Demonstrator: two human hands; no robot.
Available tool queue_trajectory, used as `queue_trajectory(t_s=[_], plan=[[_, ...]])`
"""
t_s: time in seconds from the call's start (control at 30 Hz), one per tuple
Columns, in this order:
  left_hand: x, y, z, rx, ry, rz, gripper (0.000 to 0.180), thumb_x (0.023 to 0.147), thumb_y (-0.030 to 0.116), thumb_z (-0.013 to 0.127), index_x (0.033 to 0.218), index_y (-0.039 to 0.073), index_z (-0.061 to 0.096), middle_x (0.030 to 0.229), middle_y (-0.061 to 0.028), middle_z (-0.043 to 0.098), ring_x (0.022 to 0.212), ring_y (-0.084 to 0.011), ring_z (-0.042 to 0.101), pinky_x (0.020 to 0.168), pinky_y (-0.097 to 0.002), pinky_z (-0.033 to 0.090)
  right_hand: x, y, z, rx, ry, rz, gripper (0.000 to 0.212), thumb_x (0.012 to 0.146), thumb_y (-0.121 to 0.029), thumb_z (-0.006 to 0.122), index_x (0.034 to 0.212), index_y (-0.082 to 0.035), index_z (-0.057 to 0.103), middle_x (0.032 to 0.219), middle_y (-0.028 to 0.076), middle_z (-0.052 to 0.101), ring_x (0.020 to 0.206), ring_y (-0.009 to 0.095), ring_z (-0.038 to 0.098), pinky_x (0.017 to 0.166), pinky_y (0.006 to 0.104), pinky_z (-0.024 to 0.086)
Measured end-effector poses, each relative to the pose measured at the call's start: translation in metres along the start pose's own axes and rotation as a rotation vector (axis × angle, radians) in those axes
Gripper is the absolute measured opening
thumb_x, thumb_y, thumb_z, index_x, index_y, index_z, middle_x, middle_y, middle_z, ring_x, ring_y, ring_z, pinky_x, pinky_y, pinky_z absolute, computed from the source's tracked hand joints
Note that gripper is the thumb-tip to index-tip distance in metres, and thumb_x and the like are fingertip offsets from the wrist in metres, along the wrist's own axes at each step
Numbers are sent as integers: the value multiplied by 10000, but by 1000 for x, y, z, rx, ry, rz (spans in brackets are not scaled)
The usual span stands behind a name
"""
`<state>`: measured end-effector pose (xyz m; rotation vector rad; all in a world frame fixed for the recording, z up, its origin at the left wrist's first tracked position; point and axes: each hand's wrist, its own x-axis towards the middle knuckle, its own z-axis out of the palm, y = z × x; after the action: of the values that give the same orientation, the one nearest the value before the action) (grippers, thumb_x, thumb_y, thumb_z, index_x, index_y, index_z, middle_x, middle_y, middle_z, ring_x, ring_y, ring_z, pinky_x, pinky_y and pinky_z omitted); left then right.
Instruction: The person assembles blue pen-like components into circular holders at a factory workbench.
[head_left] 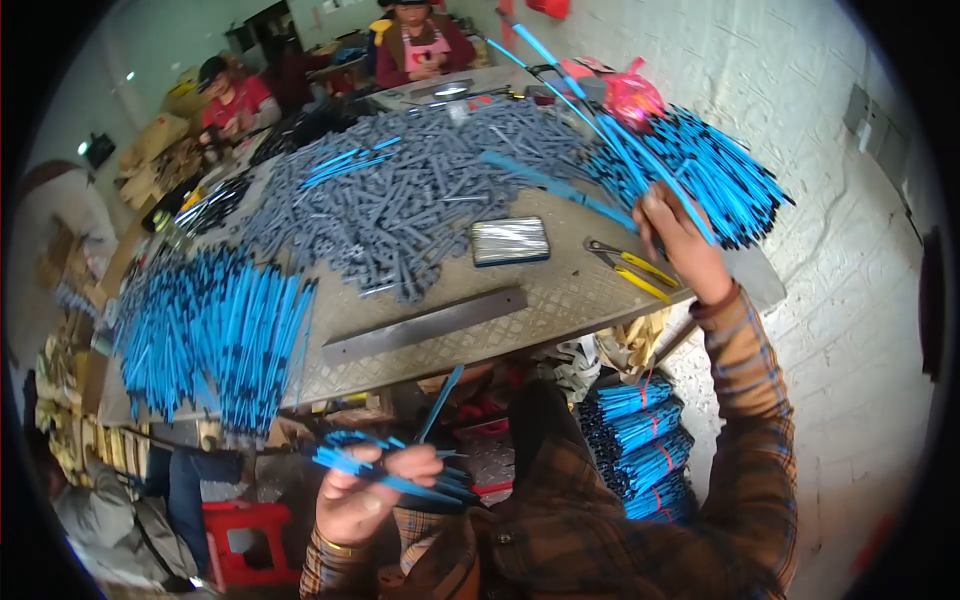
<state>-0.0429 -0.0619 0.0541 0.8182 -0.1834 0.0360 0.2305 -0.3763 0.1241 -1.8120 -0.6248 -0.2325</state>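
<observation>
My left hand (365, 495) is below the table's front edge, its fingers closed round a loose bunch of thin blue strips with dark ends (345, 458). My right hand (675, 235) is raised above the table's right side. Its fingers pinch a few long blue strips (630, 150) that reach up and away past the far right pile. Beneath that hand lies a pile of blue strips with black ends (735, 180). Pliers with yellow handles (640, 275) rest on the table just left of my right wrist. Motion blurs some of the strips.
Small grey parts (390, 200) are heaped mid-table. Nearer lie a tin of thin silver pins (510, 241) and a flat metal bar (425, 325). More blue strips (215, 335) cover the left end. Tied bundles (645, 440) stand below on the right. A red stool (250, 540) is lower left. People sit beyond.
</observation>
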Motion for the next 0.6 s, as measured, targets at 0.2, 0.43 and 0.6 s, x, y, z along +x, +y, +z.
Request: queue_trajectory(t_s=[0.2, 0.43, 0.6], plan=[[14, 10, -6, -10, 213, 207, 266, 874, 91, 498, 1136, 47, 484, 1184, -276, 489, 1126, -379, 484, 941, -453, 404, -86, -28, 61, 667, -708, 377, 187, 878, -178, 457, 784, -17, 473, 655, 87, 516, 459, 127, 472, 461, 225, 392], [33, -4, 9, 45, 159, 450, 194, 853, 83, 555, 1042, 51, 519, 910, -181, 600, 852, -276, 589, 781, -381, 472, -137, -8, 131, 855, -1028, 537, 171, 917, -183, 445, 919, -24, 507, 794, 51, 552, 589, 87, 509, 520, 218, 427], [38, -19, 20, 135, 360, 499, 217, 860, 154, 572, 1052, 83, 500, 843, -63, 575, 764, -193, 563, 692, -341, 487, -156, -5, 134, 716, -992, 462, 262, 930, -233, 438, 1073, -20, 489, 816, 23, 528, 617, 60, 477, 543, 203, 398]])
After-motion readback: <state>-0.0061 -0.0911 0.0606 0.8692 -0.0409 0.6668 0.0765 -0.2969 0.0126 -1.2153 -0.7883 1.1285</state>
